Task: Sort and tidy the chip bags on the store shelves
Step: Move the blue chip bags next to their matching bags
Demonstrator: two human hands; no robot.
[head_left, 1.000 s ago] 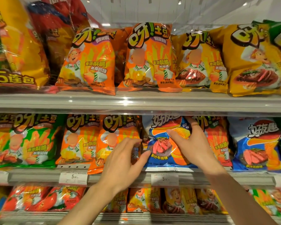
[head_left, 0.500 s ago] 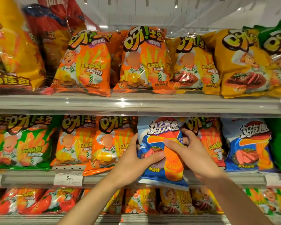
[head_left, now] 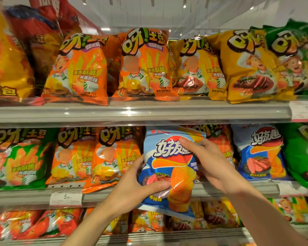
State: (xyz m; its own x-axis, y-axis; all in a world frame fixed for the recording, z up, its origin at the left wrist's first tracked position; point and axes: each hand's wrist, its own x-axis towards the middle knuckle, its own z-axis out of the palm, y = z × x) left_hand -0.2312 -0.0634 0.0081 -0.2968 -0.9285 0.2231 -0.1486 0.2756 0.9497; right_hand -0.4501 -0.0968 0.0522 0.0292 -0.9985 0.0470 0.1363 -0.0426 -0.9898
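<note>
Two hands hold a blue chip bag (head_left: 169, 167).
Left hand (head_left: 132, 189) fingers wrap its side; right hand (head_left: 212, 164) pinches its top.

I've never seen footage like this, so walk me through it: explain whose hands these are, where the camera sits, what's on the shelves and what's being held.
There is no machine here: a person wears a camera on the head, looking forward and down at their own two hands. The single view faces store shelves stocked with chip bags: orange bags, yellow bags and green ones. Both hands grip one blue chip bag, pulled partly out of the middle shelf: the left hand low on its side, the right hand near its top. A matching blue bag sits further right.
</note>
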